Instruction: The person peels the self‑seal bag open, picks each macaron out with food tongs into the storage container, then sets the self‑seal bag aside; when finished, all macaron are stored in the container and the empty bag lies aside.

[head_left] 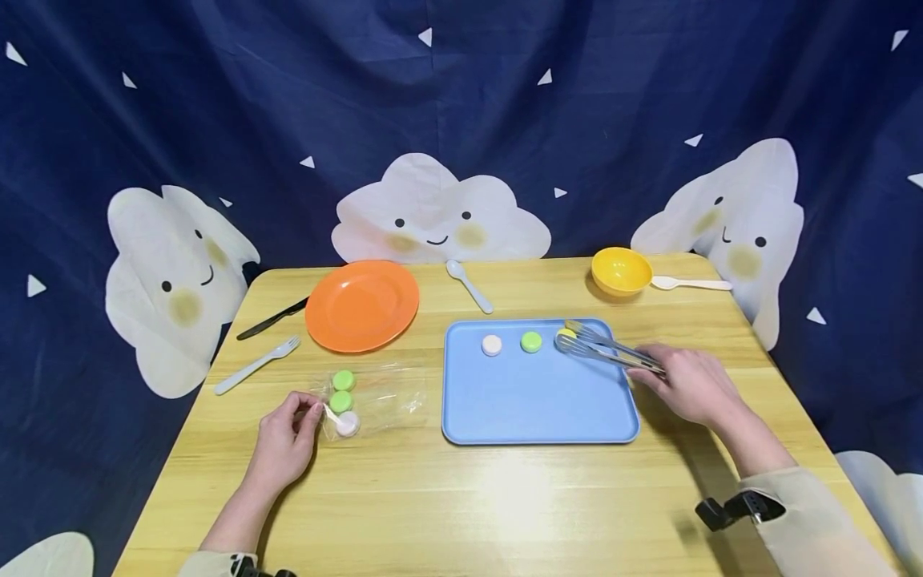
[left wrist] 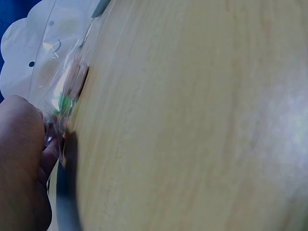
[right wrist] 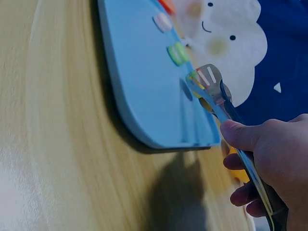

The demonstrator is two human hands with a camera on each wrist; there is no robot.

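My left hand (head_left: 284,441) pinches the edge of a clear plastic bag (head_left: 392,397). Inside the bag lie two green macarons (head_left: 341,401) and a pale one (head_left: 348,424). My right hand (head_left: 688,385) grips metal tongs (head_left: 613,350), whose tips stand around a yellow macaron (head_left: 566,334) at the far right part of the blue tray (head_left: 534,409). Left of it on the tray, a green macaron (head_left: 531,342) and a pale pink macaron (head_left: 492,345) sit in a row. In the right wrist view the tong heads (right wrist: 210,79) partly hide the yellow macaron.
Behind the bag is an orange plate (head_left: 363,306), with a black knife (head_left: 270,319) and a light fork (head_left: 257,365) to its left. A light spoon (head_left: 470,287) lies behind the tray. At the back right stand a yellow bowl (head_left: 622,272) and a white spoon (head_left: 692,284).
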